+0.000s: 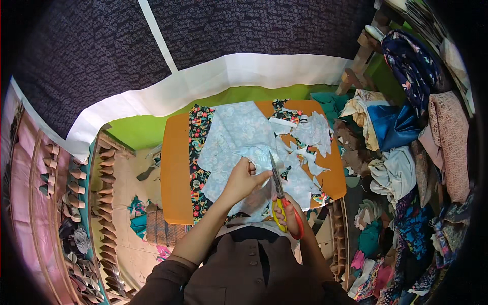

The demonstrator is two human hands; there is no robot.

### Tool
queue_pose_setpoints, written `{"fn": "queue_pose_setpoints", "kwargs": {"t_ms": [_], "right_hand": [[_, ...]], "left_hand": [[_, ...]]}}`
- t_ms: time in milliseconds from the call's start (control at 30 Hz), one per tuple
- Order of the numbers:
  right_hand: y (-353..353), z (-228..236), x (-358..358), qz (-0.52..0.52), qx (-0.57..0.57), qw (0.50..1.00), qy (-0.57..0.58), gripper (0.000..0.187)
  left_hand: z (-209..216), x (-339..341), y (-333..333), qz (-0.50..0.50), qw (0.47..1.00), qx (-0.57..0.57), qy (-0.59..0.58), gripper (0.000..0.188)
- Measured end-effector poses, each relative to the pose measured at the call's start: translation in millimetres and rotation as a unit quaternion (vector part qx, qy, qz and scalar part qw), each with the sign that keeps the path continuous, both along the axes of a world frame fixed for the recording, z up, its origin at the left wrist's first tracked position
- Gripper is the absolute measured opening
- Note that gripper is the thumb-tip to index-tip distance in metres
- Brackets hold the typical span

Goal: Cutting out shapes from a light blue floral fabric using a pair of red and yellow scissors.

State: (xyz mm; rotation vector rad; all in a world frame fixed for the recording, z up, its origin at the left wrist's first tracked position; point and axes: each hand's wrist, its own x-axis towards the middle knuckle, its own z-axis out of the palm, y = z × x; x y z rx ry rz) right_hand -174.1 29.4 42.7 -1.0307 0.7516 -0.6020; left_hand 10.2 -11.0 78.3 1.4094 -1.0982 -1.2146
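Observation:
In my right hand (290,214) is a pair of scissors (279,191) with red and yellow handles, its blades pointing away from me beside the cloth edge. My left hand (245,179) pinches a pale-backed piece of fabric (259,161), lifting its edge just left of the blades. Beneath lies a larger sheet of the same fabric (231,127), pale side up. A dark floral strip (200,152) shows its printed face along the left. Jagged cut scraps (312,133) lie to the right of the blades.
An orange-brown table (176,178) carries the fabric. Fabric piles (396,170) crowd the right side. Racks of wooden shoe lasts (105,203) stand at the left. Dark patterned cloth with a white border (218,68) hangs beyond the table.

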Motion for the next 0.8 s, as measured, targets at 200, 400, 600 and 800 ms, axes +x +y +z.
{"fn": "queue_pose_setpoints", "kwargs": {"t_ms": [200, 400, 600, 800], "right_hand": [[-1.0, 0.1, -5.5, 0.004, -0.093, 0.995, 0.034, 0.065], [-1.9, 9.9, -13.8, 0.013, -0.064, 0.993, 0.095, 0.067], [0.5, 11.6, -19.2, -0.002, -0.062, 0.994, 0.09, 0.073], [5.3, 6.4, -20.8, 0.015, -0.066, 0.996, 0.054, 0.071]], "left_hand": [[-9.6, 13.6, 0.1, -0.078, 0.986, 0.005, -0.145, 0.032], [0.7, 9.8, 4.4, -0.11, 0.993, -0.033, -0.021, 0.028], [-8.5, 6.8, 3.3, -0.108, 0.994, -0.027, -0.007, 0.028], [-14.9, -3.9, 9.0, -0.03, 0.999, 0.019, -0.04, 0.036]]}}
